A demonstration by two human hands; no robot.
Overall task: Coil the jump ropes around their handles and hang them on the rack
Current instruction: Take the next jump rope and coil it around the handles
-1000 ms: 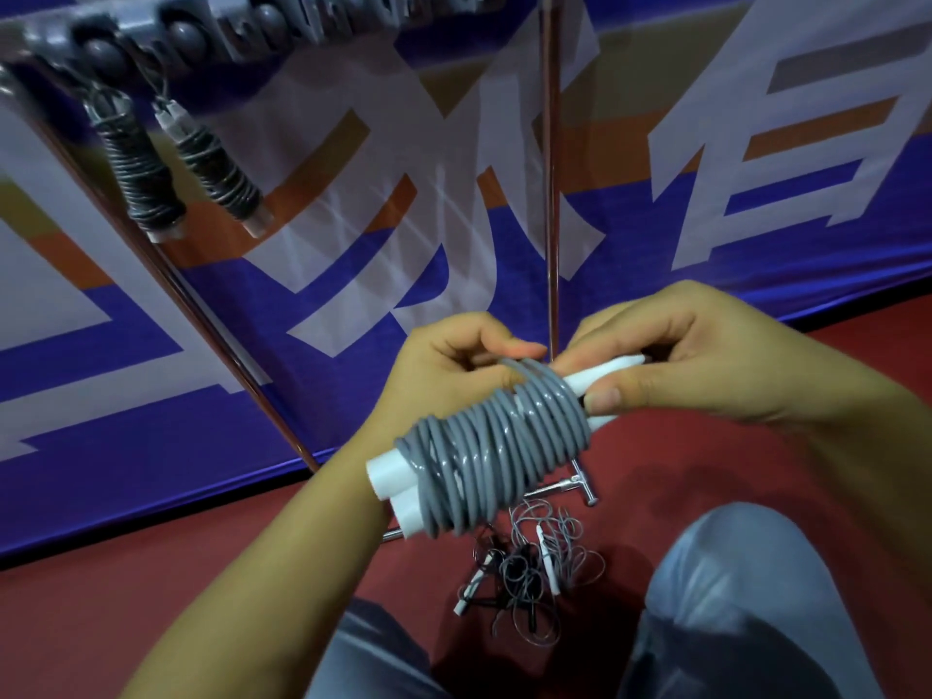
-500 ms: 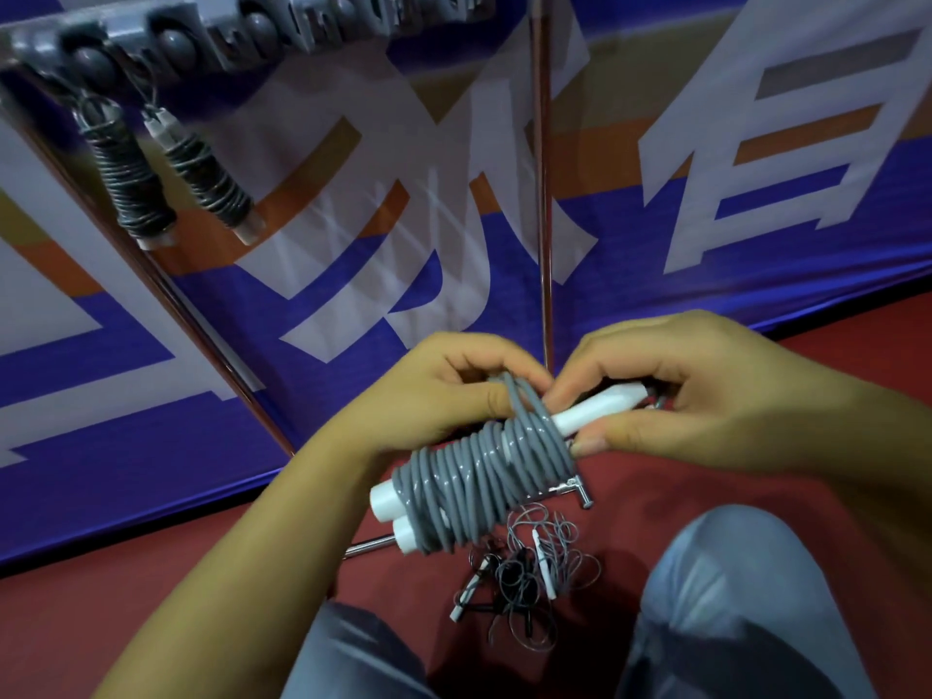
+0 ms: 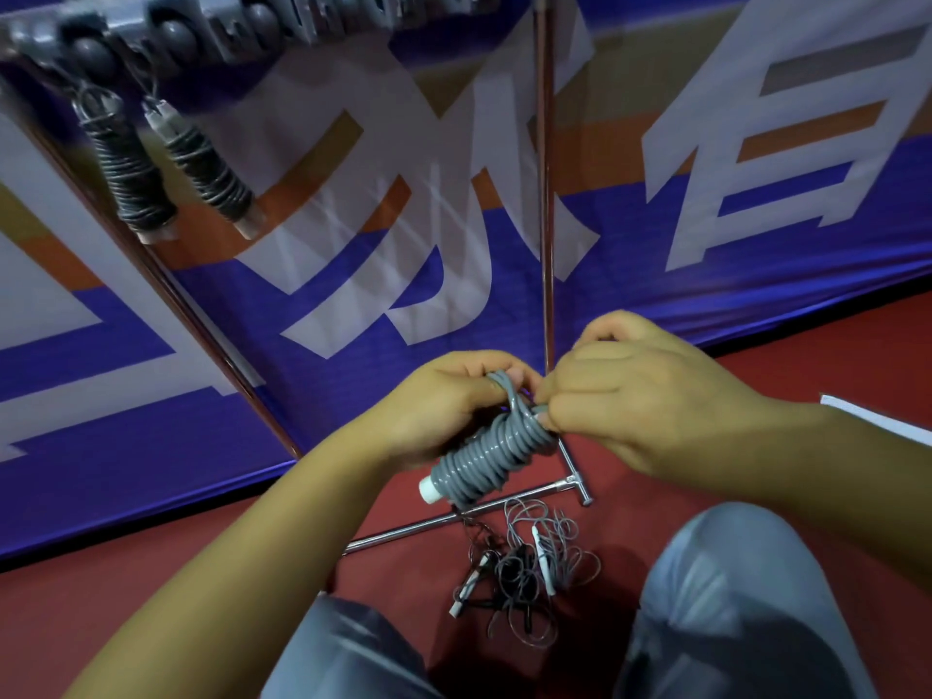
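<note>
Now both hands hold one coiled grey jump rope [image 3: 491, 456] in the centre of the frame.
Seen from the head camera, the left hand [image 3: 444, 406] grips the upper part of the coil, and the right hand [image 3: 635, 401] pinches a loop of the cord at its top; one white handle end shows at the lower left of the coil. Two coiled ropes [image 3: 166, 169] hang on the rack [image 3: 282, 20] at the upper left. Below, loose ropes [image 3: 519, 572] lie tangled on the red floor [image 3: 126, 597].
</note>
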